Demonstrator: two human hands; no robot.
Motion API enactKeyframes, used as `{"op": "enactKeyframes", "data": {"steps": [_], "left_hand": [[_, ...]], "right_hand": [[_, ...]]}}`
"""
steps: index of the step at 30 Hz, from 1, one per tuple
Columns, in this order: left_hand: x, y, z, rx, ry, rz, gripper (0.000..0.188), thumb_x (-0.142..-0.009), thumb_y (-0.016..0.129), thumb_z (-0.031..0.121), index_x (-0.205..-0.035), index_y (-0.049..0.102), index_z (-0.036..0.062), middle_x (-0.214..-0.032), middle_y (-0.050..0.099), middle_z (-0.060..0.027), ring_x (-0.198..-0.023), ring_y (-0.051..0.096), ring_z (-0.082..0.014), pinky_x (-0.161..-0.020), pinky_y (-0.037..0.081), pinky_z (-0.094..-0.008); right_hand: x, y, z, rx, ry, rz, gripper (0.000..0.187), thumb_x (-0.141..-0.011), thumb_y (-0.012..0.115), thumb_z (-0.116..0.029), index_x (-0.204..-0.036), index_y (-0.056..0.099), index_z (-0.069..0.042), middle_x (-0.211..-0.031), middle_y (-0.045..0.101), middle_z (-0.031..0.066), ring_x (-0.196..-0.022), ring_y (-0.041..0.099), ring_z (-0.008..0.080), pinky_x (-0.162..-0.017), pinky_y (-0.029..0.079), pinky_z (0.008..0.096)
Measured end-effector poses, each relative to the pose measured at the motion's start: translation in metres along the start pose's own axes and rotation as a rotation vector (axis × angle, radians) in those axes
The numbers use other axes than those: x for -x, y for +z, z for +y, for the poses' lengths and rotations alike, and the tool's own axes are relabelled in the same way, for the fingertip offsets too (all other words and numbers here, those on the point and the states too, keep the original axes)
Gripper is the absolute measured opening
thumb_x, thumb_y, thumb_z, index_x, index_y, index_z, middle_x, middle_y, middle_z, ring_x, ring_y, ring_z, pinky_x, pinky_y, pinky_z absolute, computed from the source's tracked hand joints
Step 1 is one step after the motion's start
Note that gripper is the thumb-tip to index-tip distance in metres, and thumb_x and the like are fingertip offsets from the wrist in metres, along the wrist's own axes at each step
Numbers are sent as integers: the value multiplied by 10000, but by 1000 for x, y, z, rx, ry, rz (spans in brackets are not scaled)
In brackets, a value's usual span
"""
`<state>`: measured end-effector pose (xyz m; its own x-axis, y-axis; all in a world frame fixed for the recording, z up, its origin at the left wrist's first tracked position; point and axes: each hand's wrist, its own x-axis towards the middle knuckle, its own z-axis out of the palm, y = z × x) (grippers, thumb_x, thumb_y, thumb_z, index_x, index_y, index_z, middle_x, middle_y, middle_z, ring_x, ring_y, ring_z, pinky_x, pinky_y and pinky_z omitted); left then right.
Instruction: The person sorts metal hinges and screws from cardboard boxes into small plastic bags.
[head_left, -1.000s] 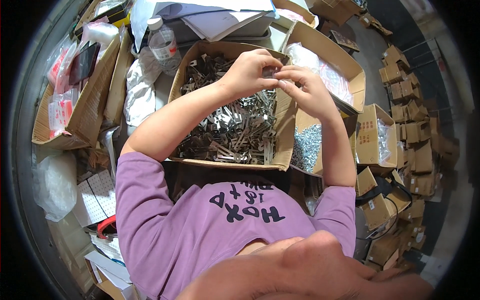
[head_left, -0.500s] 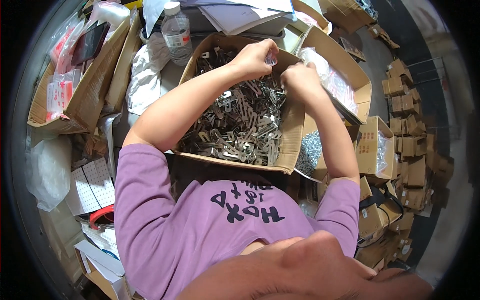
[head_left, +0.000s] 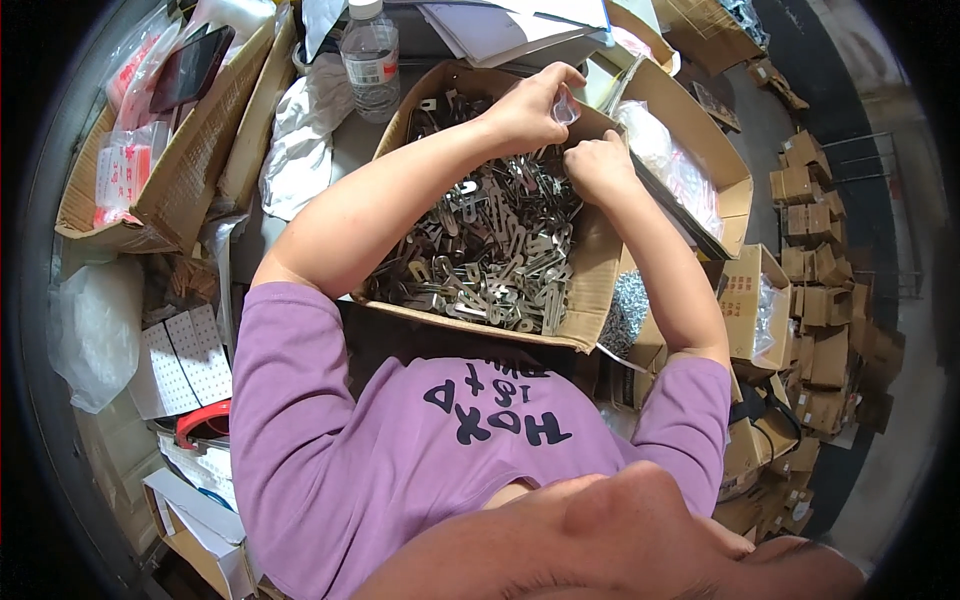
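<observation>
A cardboard box full of small flat metal clips stands in front of me. Over its far part, my left hand pinches a small clear plastic bag between thumb and fingers. My right hand is beside it, near the box's right wall, a little closer to me. Its fingers are curled closed, and whatever they may hold is hidden. A small space separates the two hands.
A water bottle and crumpled white cloth stand left of the box. Cartons with plastic bags flank it: one with a phone at left, another at right. Papers lie behind. Shiny small parts sit at lower right.
The view has shifted slightly. My left hand, with the bag, has risen a little away from the clips. My right hand's fingers have curled in further, and it has moved slightly toward me.
</observation>
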<state>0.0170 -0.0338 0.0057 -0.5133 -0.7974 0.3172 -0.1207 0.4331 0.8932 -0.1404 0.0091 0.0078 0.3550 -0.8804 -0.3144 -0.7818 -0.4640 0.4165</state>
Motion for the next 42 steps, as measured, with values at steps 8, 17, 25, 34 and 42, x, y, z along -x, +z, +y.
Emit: {"op": "enactKeyframes", "data": {"steps": [8,17,25,34,42], "left_hand": [[1,3,-2,-33,4,-9,539,-673,598,-11,-1185,439,37,-950,571,-82,-906,558,-161,-820,453,-279],[1,2,-11,12,-13,4,539,-666,639,18,-1173,458,34,-959,548,-74,-906,530,-149,-828,448,-271],[-1,-3,-12,98,-95,-20,563,-668,658,10,-1192,451,35,-1008,537,-81,-947,519,-147,-847,438,-268],[-1,0,0,196,-127,-127,597,-676,661,-3,-1227,436,38,-1043,515,-68,-980,503,-138,-868,429,-263],[8,-3,15,544,-86,-299,717,-677,675,20,-1303,328,61,-1021,509,-67,-966,517,-144,-826,459,-280]], "right_hand": [[-4,4,1,-104,-7,-21,179,-777,506,-112,-788,684,-121,-805,681,84,-795,664,237,-853,417,422],[-14,0,-3,-51,-7,-151,191,-738,589,-152,-903,684,-156,-910,683,48,-859,665,206,-789,448,369],[19,-43,30,-421,-36,-56,218,-647,684,-205,-767,672,-23,-730,652,140,-695,634,263,-663,499,357],[50,-30,54,-1430,-132,-131,117,-703,614,-55,-799,619,11,-698,592,-8,-645,513,50,-600,416,202],[70,-27,36,-1910,-133,-107,115,-716,686,-100,-776,608,-42,-709,573,-35,-647,495,30,-593,375,183]]}}
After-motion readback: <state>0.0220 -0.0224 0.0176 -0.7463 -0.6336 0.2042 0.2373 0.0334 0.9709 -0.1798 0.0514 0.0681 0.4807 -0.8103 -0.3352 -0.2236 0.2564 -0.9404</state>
